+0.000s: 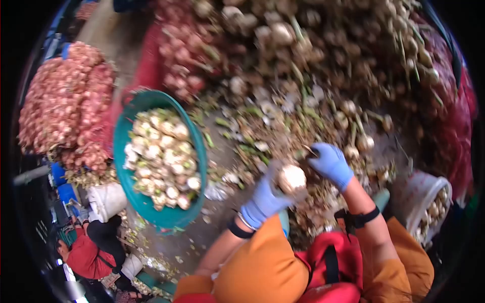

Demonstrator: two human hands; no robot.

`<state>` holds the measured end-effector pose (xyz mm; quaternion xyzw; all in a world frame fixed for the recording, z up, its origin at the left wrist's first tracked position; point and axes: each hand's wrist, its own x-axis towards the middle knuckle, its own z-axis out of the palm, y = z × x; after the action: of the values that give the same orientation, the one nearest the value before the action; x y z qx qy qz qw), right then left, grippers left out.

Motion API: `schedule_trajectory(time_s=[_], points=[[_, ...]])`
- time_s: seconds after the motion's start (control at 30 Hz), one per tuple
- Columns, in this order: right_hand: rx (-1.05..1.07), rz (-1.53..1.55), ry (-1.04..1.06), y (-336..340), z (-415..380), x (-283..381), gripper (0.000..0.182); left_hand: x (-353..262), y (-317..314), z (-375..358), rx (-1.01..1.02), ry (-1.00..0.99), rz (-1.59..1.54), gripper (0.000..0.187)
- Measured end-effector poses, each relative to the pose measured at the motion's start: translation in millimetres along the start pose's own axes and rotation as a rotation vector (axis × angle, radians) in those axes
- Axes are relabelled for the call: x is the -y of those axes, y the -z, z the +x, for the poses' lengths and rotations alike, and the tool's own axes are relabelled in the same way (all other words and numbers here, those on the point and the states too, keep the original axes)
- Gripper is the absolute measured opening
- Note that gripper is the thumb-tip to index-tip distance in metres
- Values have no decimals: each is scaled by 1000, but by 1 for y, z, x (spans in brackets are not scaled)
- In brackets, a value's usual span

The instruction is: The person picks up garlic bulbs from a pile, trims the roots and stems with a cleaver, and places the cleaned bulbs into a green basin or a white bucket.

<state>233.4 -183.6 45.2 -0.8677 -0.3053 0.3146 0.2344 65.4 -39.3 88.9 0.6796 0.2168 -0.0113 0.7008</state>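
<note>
My left hand [264, 200], in a blue glove, is closed around a large pale garlic bulb [292, 179]. Just up and to the right of the bulb, my right hand [331, 164], also gloved in blue, is closed on a small dark tool [312, 151] with a thin tip. Its exact kind is too small and blurred to tell. The tool and the bulb are apart. Garlic bulbs with stems [365, 143] lie near my right hand. Loose skins and cut stems [257, 146] cover the ground ahead of both hands.
A teal oval tub [201, 166] of trimmed garlic stands to the left. A large heap of garlic [323, 50] spreads ahead. Full net sacks [65, 101] stand far left; a white bucket [438, 188] of garlic tilts at right. Another person [91, 255] sits lower left.
</note>
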Motion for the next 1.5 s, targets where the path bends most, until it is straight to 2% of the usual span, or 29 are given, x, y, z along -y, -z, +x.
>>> schedule_trajectory(time_s=[0.07, 0.1, 0.13, 0.2, 0.23, 0.27, 0.3, 0.4, 0.43, 0.5, 0.53, 0.57, 0.63, 0.7, 0.77, 0.83, 0.9, 0.97, 1.03, 1.07, 1.1, 1.13, 1.17, 1.2, 1.23, 1.3, 1.37, 1.43, 1.5], points=[[144, 823, -213, -5, -2, 3, 24, -1, 9, 16, -60, -407, 679, 91], [171, 1059, -248, -4, -6, 19, 24, 9, 9, 17, -156, -366, 872, 95], [158, 1231, -184, 1, -12, 38, 23, 48, 6, 12, -112, -192, 443, 90], [155, 1072, -38, 4, -15, 47, 26, 37, 14, 21, -1, 16, -335, 77], [152, 963, 30, 4, -14, 51, 26, 33, 16, 18, 7, 70, -548, 67], [-32, 574, 240, 17, -16, 62, 24, 24, 17, 16, 4, 128, -762, 59], [-217, 182, 430, 33, -24, 72, 22, 30, 22, 15, 21, 147, -801, 52], [14, -56, 155, 27, -2, 26, 23, 23, 36, 15, -117, 299, -572, 38], [233, -47, -33, 45, 2, 21, 26, 10, 44, 18, -236, 122, -717, 42], [25, -208, 29, 47, 4, -18, 30, 6, 98, 17, -340, -83, -460, 39], [-33, -92, -34, 58, 2, -17, 26, -15, 119, 7, -360, -101, -594, 41], [-228, -52, 101, 53, 8, -42, 23, -34, 136, -4, -379, -124, -722, 47], [-227, -290, -68, 64, 20, -48, 24, -46, 156, -18, 112, -481, -1547, 63], [-96, -445, -169, 61, 41, -73, 27, -48, 149, -21, 63, -456, -1569, 71], [-130, -564, -64, 51, 51, -78, 30, -41, 121, -5, -185, -284, -1492, 77], [-107, -541, -57, 44, 56, -81, 31, -16, 105, 14, -21, -128, -1155, 74], [-124, -535, -66, 43, 59, -88, 32, 2, 71, 33, -95, -7, -965, 60], [-197, -367, -67, 47, 57, -84, 31, 29, 47, 43, -14, 63, -1034, 48], [-335, -60, 111, 39, 52, -62, 27, 57, 28, 50, 20, 60, -938, 54], [-278, 414, 109, 13, 54, -69, 24, 76, 22, 52, 58, 203, -837, 71], [-130, 1019, -51, 16, 29, -16, 22, 52, 10, 50, -13, 308, -442, 80], [-42, 1114, -115, 6, 17, 4, 22, 83, -3, 56, -57, 56, -252, 75], [78, 1186, -239, 13, -3, 40, 22, 35, -2, 50, -5, 119, -426, 68], [-8, 1292, -208, -6, -13, 53, 23, 53, 0, 45, -103, 250, -533, 59], [19, 1280, -203, -16, -14, 49, 26, 27, 6, 42, -137, 252, -519, 61], [68, 1227, -246, 2, -21, 58, 27, 48, 16, 35, -191, 60, -546, 68], [-313, 455, 179, 7, -17, 43, 28, 10, 18, 31, -184, 100, -552, 72], [-215, 99, 301, 30, -22, 51, 28, 0, 17, 27, -139, 23, -364, 70], [-195, -143, 448, 36, -23, 53, 28, 21, 28, 18, -38, -169, 198, 75]])
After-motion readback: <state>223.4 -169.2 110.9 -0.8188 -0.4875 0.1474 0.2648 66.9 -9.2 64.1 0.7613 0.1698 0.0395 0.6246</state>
